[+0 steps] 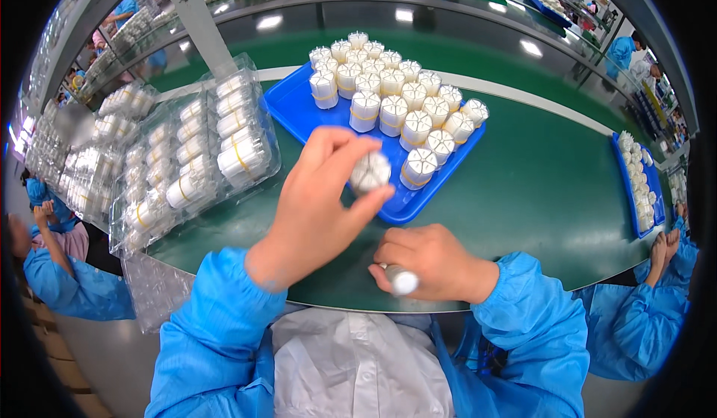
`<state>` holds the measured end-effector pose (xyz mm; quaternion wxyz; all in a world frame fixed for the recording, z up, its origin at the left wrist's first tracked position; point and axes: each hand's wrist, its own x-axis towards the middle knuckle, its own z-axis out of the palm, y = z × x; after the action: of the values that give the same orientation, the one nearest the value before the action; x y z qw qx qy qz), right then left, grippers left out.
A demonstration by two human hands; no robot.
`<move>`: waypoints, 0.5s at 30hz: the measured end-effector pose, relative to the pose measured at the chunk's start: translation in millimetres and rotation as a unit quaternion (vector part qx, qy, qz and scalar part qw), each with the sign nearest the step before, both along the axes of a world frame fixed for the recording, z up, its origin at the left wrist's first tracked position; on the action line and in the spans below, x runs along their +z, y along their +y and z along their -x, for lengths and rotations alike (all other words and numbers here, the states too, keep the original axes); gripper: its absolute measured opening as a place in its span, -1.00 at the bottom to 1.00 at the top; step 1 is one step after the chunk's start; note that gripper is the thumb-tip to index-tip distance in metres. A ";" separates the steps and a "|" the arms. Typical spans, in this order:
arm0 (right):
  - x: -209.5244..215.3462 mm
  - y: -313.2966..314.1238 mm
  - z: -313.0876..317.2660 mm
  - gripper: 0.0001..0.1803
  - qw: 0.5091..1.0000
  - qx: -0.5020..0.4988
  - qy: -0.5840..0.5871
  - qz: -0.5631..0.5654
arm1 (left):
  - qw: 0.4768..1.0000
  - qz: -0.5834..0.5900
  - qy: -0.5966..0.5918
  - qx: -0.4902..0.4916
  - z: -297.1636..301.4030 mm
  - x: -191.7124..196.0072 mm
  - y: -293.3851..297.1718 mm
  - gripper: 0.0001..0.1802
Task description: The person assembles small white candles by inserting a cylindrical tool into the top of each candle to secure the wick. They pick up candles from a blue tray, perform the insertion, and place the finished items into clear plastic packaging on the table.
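Clear plastic tray (263, 119) of white rolls (243, 156), left of the large blue tray (290, 103); left hand (310, 201), thumb and fingers pinching a white segmented cylinder (371, 172) over the large blue tray's near-left edge; banded cylinders (393, 113) upright inside it; right hand (433, 261), curled around a white-tipped piece (405, 282), just nearside; smaller blue tray (644, 229), well right
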<state>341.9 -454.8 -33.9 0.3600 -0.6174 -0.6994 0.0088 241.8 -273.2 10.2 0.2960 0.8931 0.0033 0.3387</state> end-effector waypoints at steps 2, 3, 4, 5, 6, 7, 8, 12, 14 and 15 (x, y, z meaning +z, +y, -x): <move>9.1 -2.0 -3.8 -0.86 0.999 -0.012 0.036 -0.028 | 0.999 0.018 0.035 -0.020 27.3 -8.6 -9.1 -0.42; 16.3 -2.3 -7.8 -0.87 0.996 -0.021 0.074 -0.055 | 0.997 0.040 0.051 -0.036 38.1 -16.9 -13.5 -0.42; 21.0 -4.1 -9.6 -0.87 0.990 -0.032 0.114 -0.077 | 0.991 0.090 0.075 -0.061 46.7 -25.2 -20.5 -0.43; 23.1 -4.6 -11.2 -0.91 0.977 -0.052 0.177 -0.107 | 0.985 0.095 0.112 -0.088 51.5 -35.3 -24.3 -0.45; 24.4 -2.4 -12.0 -0.90 0.974 -0.064 0.178 -0.124 | 0.987 0.101 0.098 -0.080 54.1 -40.9 -27.1 -0.45; 25.4 -2.4 -12.9 -0.89 0.971 -0.080 0.175 -0.143 | 0.988 0.105 0.081 -0.077 53.5 -45.0 -29.1 -0.45; 25.4 -2.9 -11.3 -0.89 0.972 -0.083 0.181 -0.128 | 0.989 0.105 0.074 -0.074 53.0 -47.6 -29.2 -0.42; 24.9 -3.5 -7.6 -0.90 0.977 -0.081 0.180 -0.085 | 0.992 0.095 0.045 -0.065 49.4 -53.4 -28.8 -0.37; 22.3 -2.9 -6.1 -0.91 0.978 -0.073 0.178 -0.076 | 0.994 0.086 0.037 -0.059 49.5 -55.8 -30.0 -0.37; 21.7 -2.5 -4.9 -0.91 0.979 -0.071 0.179 -0.072 | 0.995 0.082 0.033 -0.055 49.8 -56.7 -30.8 -0.37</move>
<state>346.7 -457.3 -12.3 0.5229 -0.6263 -0.5766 0.0432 192.0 -304.0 -46.4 0.3863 0.8753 -0.0087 0.2908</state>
